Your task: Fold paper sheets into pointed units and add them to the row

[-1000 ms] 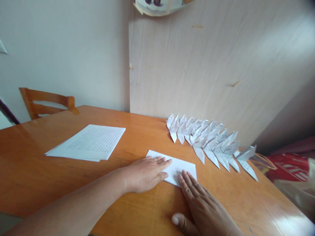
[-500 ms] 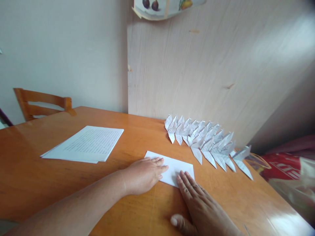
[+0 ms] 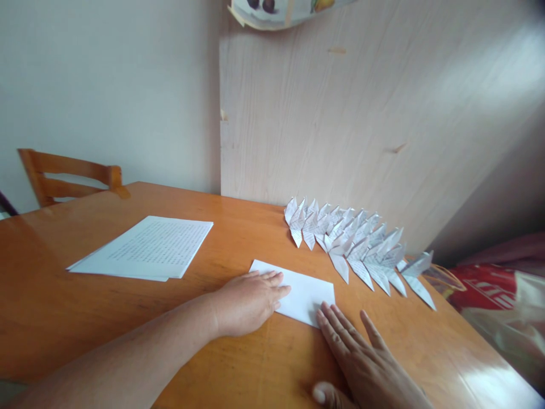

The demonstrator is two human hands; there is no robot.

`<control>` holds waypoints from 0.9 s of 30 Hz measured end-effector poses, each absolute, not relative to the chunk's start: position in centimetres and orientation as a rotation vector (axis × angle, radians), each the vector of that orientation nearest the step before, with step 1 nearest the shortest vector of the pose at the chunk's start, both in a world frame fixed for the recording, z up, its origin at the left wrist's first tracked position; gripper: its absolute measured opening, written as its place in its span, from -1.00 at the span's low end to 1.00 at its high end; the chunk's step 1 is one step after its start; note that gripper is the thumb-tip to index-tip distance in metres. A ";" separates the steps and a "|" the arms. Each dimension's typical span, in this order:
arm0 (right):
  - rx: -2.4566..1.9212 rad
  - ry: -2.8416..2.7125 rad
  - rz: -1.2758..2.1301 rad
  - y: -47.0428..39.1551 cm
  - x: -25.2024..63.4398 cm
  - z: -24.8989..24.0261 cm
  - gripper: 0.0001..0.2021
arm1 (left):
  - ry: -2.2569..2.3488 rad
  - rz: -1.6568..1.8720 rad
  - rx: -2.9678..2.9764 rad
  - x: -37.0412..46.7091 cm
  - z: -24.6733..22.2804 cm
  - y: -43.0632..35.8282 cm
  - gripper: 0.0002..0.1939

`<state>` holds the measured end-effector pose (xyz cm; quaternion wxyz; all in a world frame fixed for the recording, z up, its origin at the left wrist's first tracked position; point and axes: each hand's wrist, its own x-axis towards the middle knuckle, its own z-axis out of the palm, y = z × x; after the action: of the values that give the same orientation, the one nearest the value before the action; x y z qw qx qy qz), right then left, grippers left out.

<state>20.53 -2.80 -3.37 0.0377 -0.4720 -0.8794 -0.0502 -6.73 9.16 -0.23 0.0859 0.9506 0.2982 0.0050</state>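
A white sheet of paper (image 3: pixel 304 289), folded into a long rectangle, lies flat on the wooden table in front of me. My left hand (image 3: pixel 251 301) rests on its left end, palm down with the fingers stretched out. At the near right corner, the fingertips of my right hand (image 3: pixel 361 358) touch the paper. That hand is flat and its fingers are spread, the thumb apart. Neither hand grips anything.
A stack of printed sheets (image 3: pixel 149 250) lies to the left on the table (image 3: pixel 230 363). Several folded paper pieces (image 3: pixel 340 233) stand in rows at the back right. A wooden chair (image 3: pixel 72 170) is at the far left, a red bag (image 3: pixel 481 289) beyond the right edge.
My right hand has slid rightward along the near edge of the folded paper, and its fingers have spread more. My left hand has stayed in place on the paper.
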 end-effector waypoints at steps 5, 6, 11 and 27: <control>-1.478 -2.693 -0.188 -4.0 22.1 -3.1 -0.05 | 0.854 0.055 2.876 -6.6 -0.8 9.3 -0.50; -1.487 -2.687 -0.189 -4.2 22.4 -2.9 -0.08 | 0.850 0.060 2.876 -6.6 -0.8 9.3 -0.50; -1.508 -2.624 -0.183 -4.6 23.0 -1.3 -0.24 | 0.858 0.095 2.839 -6.7 -0.9 9.3 -0.50; -1.262 -2.639 -0.026 -0.3 14.7 -2.6 -0.14 | 0.863 0.161 2.816 -6.9 -0.9 9.1 -0.51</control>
<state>14.73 -0.27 -2.59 0.1079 -0.4290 -0.8968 -0.0089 -6.88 9.09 -0.89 0.0960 0.9503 0.2912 0.0544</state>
